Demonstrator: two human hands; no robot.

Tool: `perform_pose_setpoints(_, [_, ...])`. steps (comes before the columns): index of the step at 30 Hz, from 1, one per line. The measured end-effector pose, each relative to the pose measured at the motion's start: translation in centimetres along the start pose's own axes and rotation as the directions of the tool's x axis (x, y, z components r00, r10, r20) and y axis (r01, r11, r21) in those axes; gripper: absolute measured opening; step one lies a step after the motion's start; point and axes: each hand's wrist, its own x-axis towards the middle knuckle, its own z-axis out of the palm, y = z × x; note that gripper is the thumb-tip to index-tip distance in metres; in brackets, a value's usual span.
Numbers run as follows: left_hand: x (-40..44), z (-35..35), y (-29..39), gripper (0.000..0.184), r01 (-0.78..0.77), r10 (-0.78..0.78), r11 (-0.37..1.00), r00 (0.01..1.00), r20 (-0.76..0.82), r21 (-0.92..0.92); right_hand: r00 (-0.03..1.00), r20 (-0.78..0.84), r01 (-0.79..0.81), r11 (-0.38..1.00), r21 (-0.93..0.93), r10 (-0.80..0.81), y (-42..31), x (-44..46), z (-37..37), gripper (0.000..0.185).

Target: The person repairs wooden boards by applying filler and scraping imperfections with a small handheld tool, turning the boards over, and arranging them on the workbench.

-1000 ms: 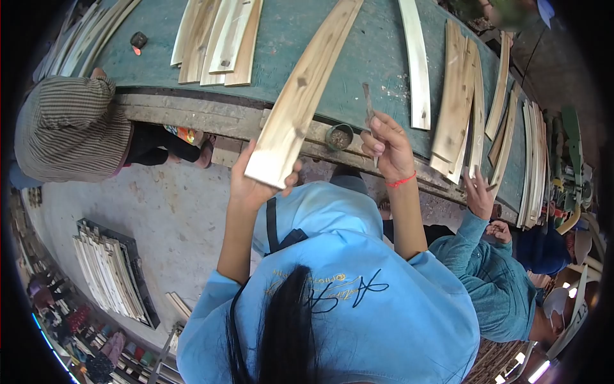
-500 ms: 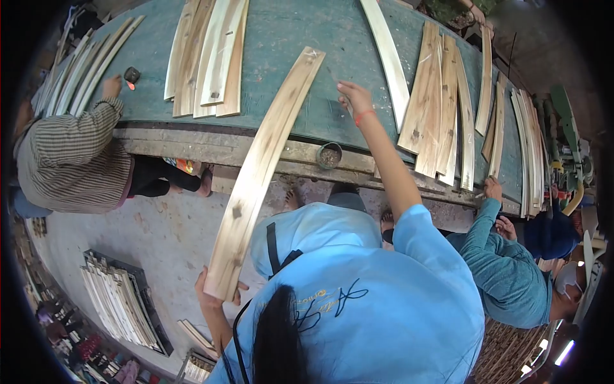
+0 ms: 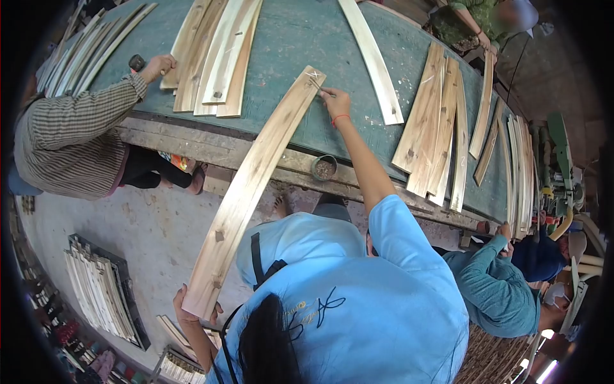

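Observation:
A long wooden board point(image 3: 252, 176) slants from the green tabletop point(image 3: 307, 38) down past the table edge toward me. My left hand point(image 3: 192, 307) is closed around its near end. My right hand point(image 3: 336, 105) is closed on a thin stick-like tool point(image 3: 314, 83), whose exact kind I cannot make out. The tool's tip meets the far end of the board, beside a chalk-like X mark. Below my right forearm, a small cup point(image 3: 324, 168) with brown, crumbly contents sits at the table's near edge.
Wooden boards point(image 3: 220, 57) lie at the left, more boards point(image 3: 435, 121) at the right. A co-worker in a checked shirt point(image 3: 83, 141) stands left; another in a teal sleeve point(image 3: 492, 275) is right. Across the table is a third person point(image 3: 457, 25). A crate of slats point(image 3: 102, 294) rests on the floor.
My right hand has moved left and brought the tool onto the board's far end. In view, the board has shifted down and left. The left co-worker's hand has reached toward the nearby boards.

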Motion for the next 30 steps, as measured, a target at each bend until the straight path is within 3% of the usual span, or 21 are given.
perform_pose_setpoints(3, [0.0, -0.3, 0.0, 0.081, 0.018, -0.018, 1.0, 1.0, -0.021, 0.008, 0.994, -0.025, 0.107, 0.994, -0.025, -0.108, 1.2, 0.4, 0.2, 0.02])
perform_pose_setpoints(5, [-0.1, -0.2, 0.0, 0.082, 0.025, -0.026, 1.0, 0.999, -0.028, -0.017, 0.954, -0.011, 0.293, 0.942, -0.164, -0.299, 1.7, 0.4, 0.3, 0.019])
perform_pose_setpoints(8, [-0.2, -0.2, -0.1, 0.081, 0.029, -0.03, 0.999, 0.999, -0.017, -0.035, 0.935, -0.042, 0.336, 0.916, -0.219, -0.353, 1.3, -0.1, 0.3, 0.018])
perform_pose_setpoints(18, [-0.3, -0.8, 0.0, 0.085, 0.027, -0.028, 0.999, 0.999, -0.02, -0.017, 0.92, -0.054, 0.357, 0.887, -0.292, -0.388, 1.1, -0.7, 0.3, 0.016])
perform_pose_setpoints(20, [-0.2, -0.8, 0.1, 0.086, 0.027, -0.027, 0.999, 1.0, -0.01, -0.023, 0.879, 0.035, 0.45, 0.802, -0.393, -0.476, 0.8, -0.6, 0.1, 0.015])
perform_pose_setpoints(26, [0.0, -1.2, 0.1, 0.084, 0.039, -0.038, 0.995, 0.999, 0.018, -0.088, 0.883, 0.252, 0.464, 0.661, -0.59, -0.395, -1.6, -0.5, -2.0, 0.014])
perform_pose_setpoints(30, [0.1, -1.0, 0.2, 0.08, 0.035, -0.033, 0.995, 0.999, 0.021, -0.093, 0.885, 0.185, 0.458, 0.72, -0.522, -0.428, -2.4, 1.0, -2.3, 0.014])
